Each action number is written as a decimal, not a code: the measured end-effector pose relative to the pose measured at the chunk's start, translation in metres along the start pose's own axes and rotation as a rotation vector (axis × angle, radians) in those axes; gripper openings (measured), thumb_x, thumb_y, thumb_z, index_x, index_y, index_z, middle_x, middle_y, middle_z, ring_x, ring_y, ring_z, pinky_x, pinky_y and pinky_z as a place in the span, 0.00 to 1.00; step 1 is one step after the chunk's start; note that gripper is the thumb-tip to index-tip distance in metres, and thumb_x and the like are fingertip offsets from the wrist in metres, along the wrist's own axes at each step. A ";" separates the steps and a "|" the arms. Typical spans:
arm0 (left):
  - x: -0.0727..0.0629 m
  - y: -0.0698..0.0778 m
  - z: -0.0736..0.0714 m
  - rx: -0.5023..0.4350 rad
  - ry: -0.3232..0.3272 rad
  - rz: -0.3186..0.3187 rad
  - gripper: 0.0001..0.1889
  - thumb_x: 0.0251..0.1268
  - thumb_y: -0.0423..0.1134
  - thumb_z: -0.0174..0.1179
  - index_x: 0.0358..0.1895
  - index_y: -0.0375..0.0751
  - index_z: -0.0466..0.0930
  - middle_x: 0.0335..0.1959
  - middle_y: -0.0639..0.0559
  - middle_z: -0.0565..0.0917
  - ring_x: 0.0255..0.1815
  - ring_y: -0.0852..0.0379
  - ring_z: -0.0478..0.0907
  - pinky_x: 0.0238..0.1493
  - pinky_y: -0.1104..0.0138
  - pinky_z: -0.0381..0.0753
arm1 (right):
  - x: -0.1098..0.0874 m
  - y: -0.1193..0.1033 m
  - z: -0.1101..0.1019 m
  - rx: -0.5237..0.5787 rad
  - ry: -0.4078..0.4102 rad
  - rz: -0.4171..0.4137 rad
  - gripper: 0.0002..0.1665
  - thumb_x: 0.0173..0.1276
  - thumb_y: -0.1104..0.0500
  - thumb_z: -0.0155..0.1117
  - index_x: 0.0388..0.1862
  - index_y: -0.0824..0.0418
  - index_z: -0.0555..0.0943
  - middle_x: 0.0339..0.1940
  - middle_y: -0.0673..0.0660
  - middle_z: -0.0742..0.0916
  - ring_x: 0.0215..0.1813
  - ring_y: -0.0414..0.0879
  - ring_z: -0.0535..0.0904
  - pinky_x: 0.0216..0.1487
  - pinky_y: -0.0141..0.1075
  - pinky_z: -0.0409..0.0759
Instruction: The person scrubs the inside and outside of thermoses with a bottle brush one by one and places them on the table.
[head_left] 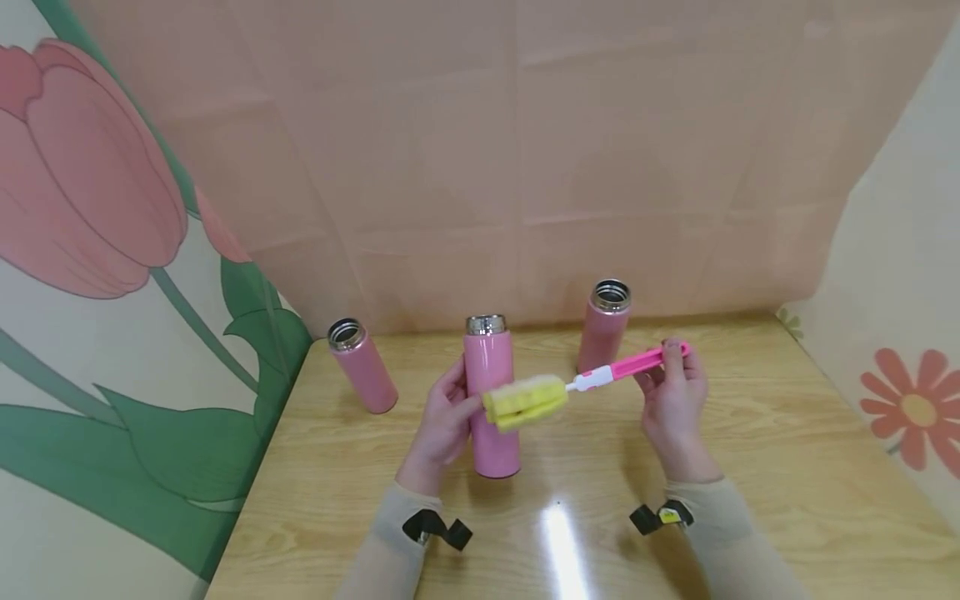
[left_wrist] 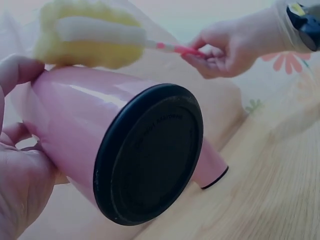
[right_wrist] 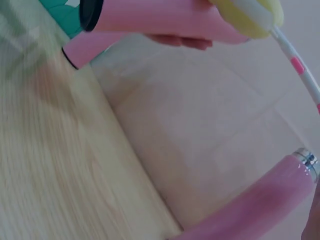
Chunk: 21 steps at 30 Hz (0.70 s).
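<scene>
left hand (head_left: 444, 415) grips pink bottle (head_left: 491, 358) over table (head_left: 300, 500); right hand (head_left: 677, 400), at its three o'clock, holds brush (head_left: 594, 377) by handle (head_left: 639, 363), yellow head (head_left: 527, 400) beside pink bottle. second bottle (head_left: 365, 369) near ten o'clock, third bottle (head_left: 602, 333) at two.

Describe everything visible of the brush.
The brush has a puffy, spongy-looking yellow and whitish head, a thin white stem and a pink and white handle, seemingly plastic. The right hand grips the handle's pink end, holding it aslant above the table, head leftward. The head crosses before the bottle in the left hand; contact is unclear.
</scene>
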<state>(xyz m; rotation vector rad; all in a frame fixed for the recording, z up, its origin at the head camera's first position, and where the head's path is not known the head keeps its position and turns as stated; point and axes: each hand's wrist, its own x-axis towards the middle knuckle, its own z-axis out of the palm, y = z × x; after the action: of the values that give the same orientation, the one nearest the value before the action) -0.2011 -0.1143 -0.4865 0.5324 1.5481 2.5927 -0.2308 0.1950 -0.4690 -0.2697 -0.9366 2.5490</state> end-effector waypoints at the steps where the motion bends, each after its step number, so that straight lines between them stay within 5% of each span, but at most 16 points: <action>1: 0.000 0.001 0.000 -0.003 -0.002 0.000 0.44 0.67 0.23 0.63 0.85 0.35 0.55 0.76 0.38 0.71 0.71 0.48 0.75 0.74 0.56 0.75 | 0.000 0.000 -0.001 -0.008 -0.012 0.004 0.10 0.82 0.58 0.65 0.45 0.66 0.80 0.32 0.54 0.84 0.28 0.44 0.84 0.30 0.32 0.88; 11: 0.002 0.000 0.001 -0.036 0.009 0.033 0.43 0.64 0.28 0.64 0.83 0.30 0.58 0.68 0.42 0.78 0.64 0.49 0.79 0.67 0.58 0.81 | -0.001 0.004 -0.008 -0.138 -0.165 0.001 0.11 0.84 0.60 0.60 0.38 0.61 0.83 0.28 0.53 0.86 0.27 0.41 0.85 0.30 0.33 0.88; 21: -0.001 -0.007 0.005 0.008 0.086 -0.025 0.39 0.63 0.26 0.67 0.79 0.29 0.66 0.64 0.41 0.81 0.62 0.47 0.81 0.66 0.56 0.83 | -0.002 0.004 0.000 -0.222 -0.171 -0.044 0.11 0.83 0.56 0.63 0.41 0.62 0.80 0.33 0.54 0.84 0.31 0.41 0.84 0.35 0.33 0.89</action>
<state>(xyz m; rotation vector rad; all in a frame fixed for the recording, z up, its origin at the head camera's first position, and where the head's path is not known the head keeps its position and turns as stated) -0.1992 -0.1068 -0.4907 0.4052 1.5800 2.6247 -0.2302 0.1912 -0.4720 -0.0941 -1.2784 2.4580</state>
